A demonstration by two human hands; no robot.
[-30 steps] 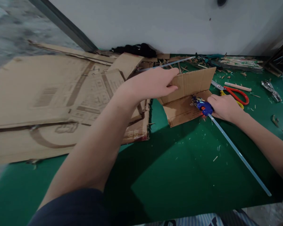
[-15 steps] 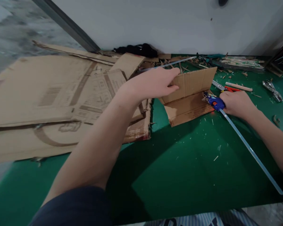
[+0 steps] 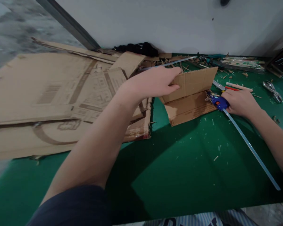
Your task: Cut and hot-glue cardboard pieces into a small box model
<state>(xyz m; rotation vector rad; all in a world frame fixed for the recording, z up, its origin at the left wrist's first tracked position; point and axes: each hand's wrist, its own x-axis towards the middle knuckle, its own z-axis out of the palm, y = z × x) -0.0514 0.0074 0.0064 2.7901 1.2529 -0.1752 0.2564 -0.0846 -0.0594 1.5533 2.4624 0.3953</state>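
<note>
To the left of the brown, L-folded cardboard piece [image 3: 191,108] on our smooth green table [image 3: 179,175], we have a spread of large, flat, brown cardboard sheets [image 3: 25,94]. A soft-looking black bundle [image 3: 139,49] lies behind the folded piece, off to its left. Our left hand [image 3: 158,81] is clamped on the left end of its raised panel, thumb against the near face; the lower panel reaches toward us. At its right end sits the blue plastic glue gun [image 3: 220,103], gripped in our right hand [image 3: 241,102]; we cannot tell whether its messy tip touches the cardboard. A long, translucent glue stick [image 3: 252,150] slants from the gun, nearer us than the folded piece. Just right of the fold lie red-handled metal scissors [image 3: 218,84], partly hidden, and a pale, round wooden rod [image 3: 239,86]; well to its right rests a shiny, silvery object [image 3: 273,91].
</note>
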